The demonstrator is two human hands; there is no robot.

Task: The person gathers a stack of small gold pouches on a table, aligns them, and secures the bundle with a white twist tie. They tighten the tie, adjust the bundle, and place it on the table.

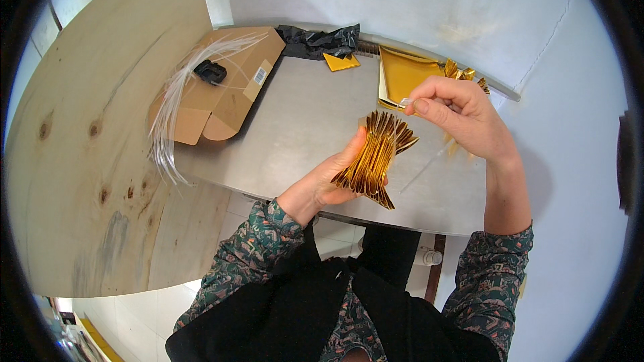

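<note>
Both my hands work above the grey metal table (302,127): my left hand (329,181) clamps the pleated gold foil fan (376,157) at its pinched middle, light and crease-prone, while my right hand (459,117) pinches what looks like a clear plastic tie (404,102).

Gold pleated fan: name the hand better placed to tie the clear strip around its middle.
Right, probably. The right hand already pinches the clear strip in its fingers just above the gold pleated fan, while the left hand is occupied gripping the fan's pinched middle.
</note>
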